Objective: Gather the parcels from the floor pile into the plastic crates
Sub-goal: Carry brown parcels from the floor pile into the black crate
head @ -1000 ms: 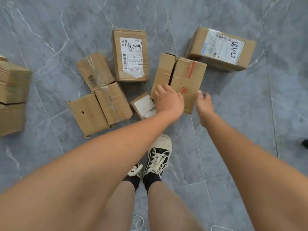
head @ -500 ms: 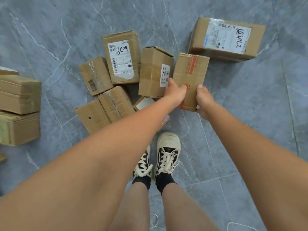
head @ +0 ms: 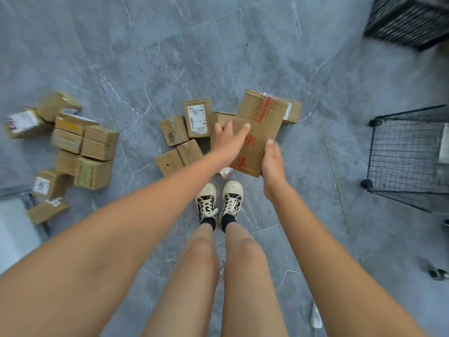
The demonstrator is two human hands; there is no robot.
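I am holding a cardboard parcel point(head: 257, 132) above the floor pile, both hands gripping it (right hand point(head: 273, 161), left hand point(head: 228, 142)); its long axis is pointing away, black crate point(head: 408, 156) waiting rightward.

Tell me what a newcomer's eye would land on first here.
First, the red-taped box at centre, gripped between the left hand and right hand above the shoes. Next, the boxes on the grey floor behind it, and the black wire crate at right.
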